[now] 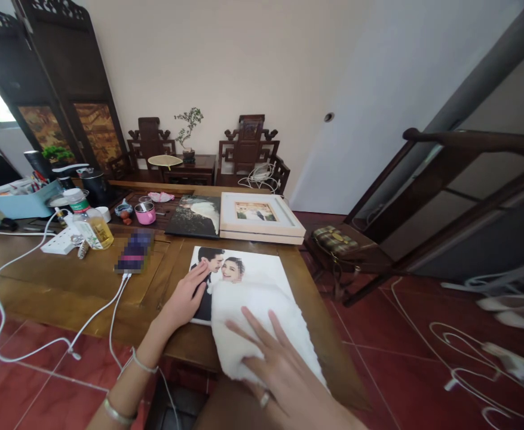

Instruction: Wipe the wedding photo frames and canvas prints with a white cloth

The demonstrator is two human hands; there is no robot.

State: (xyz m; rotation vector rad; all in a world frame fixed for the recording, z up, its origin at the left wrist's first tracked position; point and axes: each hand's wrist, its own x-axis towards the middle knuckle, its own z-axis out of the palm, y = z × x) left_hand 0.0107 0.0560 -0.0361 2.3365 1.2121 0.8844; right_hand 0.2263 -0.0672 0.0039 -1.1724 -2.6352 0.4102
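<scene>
Both hands are lying flat, fingers spread: right hand [273, 358] pressing white towel [248, 325] over photo print [239, 280], left hand [185, 298] steadying it near the surface's [64, 280] front edge, upper half uncovered.

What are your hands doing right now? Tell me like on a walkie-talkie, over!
Left hand flat on photo print, pinning its edge. Right hand pressing white towel onto print. No grip closed on anything. Album box and cables sit apart.

On the table [64, 280] before me lies the photo print [248, 272], a towel [253, 322] on its near part. My left hand [185, 298] rests on its left edge, my right hand [279, 364] on the towel. Behind it sit a framed photo [259, 216] and, to its left, another print [196, 215].
</scene>
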